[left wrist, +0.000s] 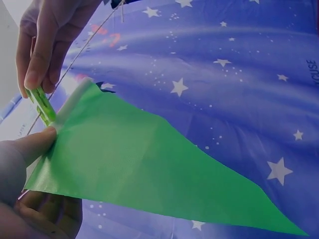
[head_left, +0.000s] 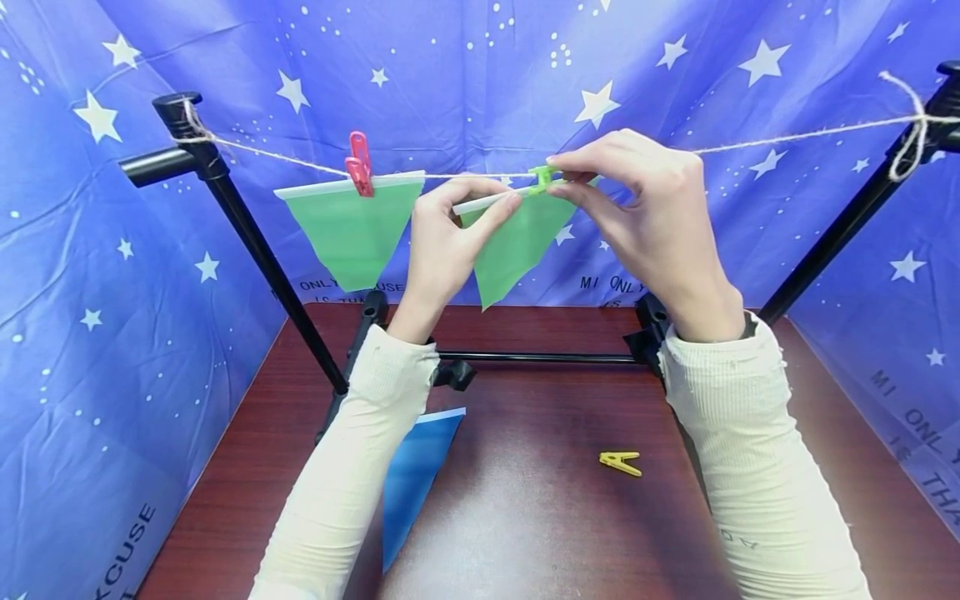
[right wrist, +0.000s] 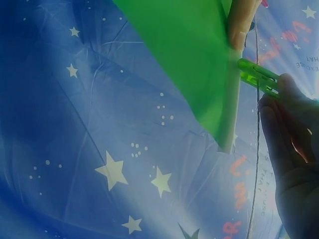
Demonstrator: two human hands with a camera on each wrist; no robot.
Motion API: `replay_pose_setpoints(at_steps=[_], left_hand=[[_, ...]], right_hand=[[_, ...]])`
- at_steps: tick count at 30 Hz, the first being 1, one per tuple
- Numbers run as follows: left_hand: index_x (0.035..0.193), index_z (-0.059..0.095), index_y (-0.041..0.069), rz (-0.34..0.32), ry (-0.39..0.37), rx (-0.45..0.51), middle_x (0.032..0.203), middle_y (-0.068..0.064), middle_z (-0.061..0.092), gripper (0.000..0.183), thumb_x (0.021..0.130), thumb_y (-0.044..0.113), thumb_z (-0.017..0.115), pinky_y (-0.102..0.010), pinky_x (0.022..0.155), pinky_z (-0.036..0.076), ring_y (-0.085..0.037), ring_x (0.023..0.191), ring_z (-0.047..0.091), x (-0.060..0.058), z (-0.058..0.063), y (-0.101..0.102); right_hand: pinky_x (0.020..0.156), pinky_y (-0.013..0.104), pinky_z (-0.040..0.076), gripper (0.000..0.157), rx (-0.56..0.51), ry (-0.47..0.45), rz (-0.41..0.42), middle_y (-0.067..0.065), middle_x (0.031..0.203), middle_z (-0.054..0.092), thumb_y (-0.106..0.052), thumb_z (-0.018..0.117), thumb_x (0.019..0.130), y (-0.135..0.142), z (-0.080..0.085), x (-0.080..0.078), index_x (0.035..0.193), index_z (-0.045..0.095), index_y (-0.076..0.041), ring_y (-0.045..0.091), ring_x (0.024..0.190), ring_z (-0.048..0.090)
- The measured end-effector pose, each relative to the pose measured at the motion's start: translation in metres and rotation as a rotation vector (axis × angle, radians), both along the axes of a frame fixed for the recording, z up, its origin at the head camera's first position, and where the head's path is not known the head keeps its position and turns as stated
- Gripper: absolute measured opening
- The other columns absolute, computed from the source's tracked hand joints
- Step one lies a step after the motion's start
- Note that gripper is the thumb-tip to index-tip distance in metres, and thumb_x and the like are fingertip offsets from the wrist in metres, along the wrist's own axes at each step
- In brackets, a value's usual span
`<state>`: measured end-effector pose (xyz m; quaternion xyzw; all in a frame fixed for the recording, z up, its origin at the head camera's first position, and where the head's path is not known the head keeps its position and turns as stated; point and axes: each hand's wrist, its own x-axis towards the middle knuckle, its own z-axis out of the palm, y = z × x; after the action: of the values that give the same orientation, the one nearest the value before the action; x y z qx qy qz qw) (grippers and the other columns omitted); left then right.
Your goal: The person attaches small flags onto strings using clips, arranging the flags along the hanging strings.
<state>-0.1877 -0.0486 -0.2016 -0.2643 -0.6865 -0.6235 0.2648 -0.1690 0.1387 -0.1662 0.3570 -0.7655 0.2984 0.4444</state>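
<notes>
My left hand (head_left: 450, 237) pinches the white top edge of a green pennant flag (head_left: 517, 242) between thumb and fingers, just below a string (head_left: 480, 176). In my right hand (head_left: 652, 200) a lime-green clothespin (head_left: 540, 179) is pinched by its handle ends. Its tips reach the flag's white edge beside my left thumb, as the right wrist view shows with the clothespin (right wrist: 259, 78) crossing the string. Further left, a red clothespin (head_left: 360, 164) clips a second green pennant flag (head_left: 352, 229) to the string.
The string is tied between two black poles (head_left: 262, 267) (head_left: 832, 200). A yellow clothespin (head_left: 620, 463) lies on the reddish-brown table (head_left: 540, 533). Beside my left sleeve lies a blue pennant flag (head_left: 420, 475). A black crossbar (head_left: 540, 357) runs low behind; a starry blue cloth (head_left: 480, 83) surrounds the table.
</notes>
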Motion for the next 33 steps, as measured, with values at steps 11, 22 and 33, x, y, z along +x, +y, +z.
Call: replay_pose_setpoints(at_steps=[11,22,33], left_hand=[[0.098,0.073,-0.008,-0.012,-0.002,0.020,0.098,-0.018,0.073,0.017,0.087,0.004,0.075,-0.019,0.068,0.050,-0.009,0.088,0.068,-0.015,-0.007,0.001],[0.098,0.076,-0.001,-0.037,0.031,0.032,0.096,-0.012,0.073,0.018,0.086,0.012,0.078,-0.024,0.069,0.054,-0.011,0.086,0.069,-0.030,-0.016,0.000],[0.097,0.076,-0.002,-0.054,0.070,0.043,0.094,-0.011,0.073,0.017,0.087,0.011,0.077,-0.026,0.069,0.054,-0.013,0.087,0.069,-0.031,-0.015,0.001]], right_hand=[[0.078,0.014,0.043,0.018,0.054,0.007,0.016,0.010,0.093,0.075,-0.012,0.075,0.088,0.002,0.000,-0.003,0.103,0.077,-0.003,0.017,0.084,0.067],[0.076,0.015,0.042,0.021,0.119,0.025,0.016,0.014,0.093,0.074,-0.013,0.073,0.089,0.004,-0.002,-0.008,0.105,0.076,0.000,0.017,0.081,0.063],[0.077,0.016,0.045,0.024,0.141,-0.001,-0.001,0.013,0.092,0.071,-0.014,0.072,0.090,0.003,-0.002,-0.009,0.109,0.073,0.002,0.018,0.081,0.063]])
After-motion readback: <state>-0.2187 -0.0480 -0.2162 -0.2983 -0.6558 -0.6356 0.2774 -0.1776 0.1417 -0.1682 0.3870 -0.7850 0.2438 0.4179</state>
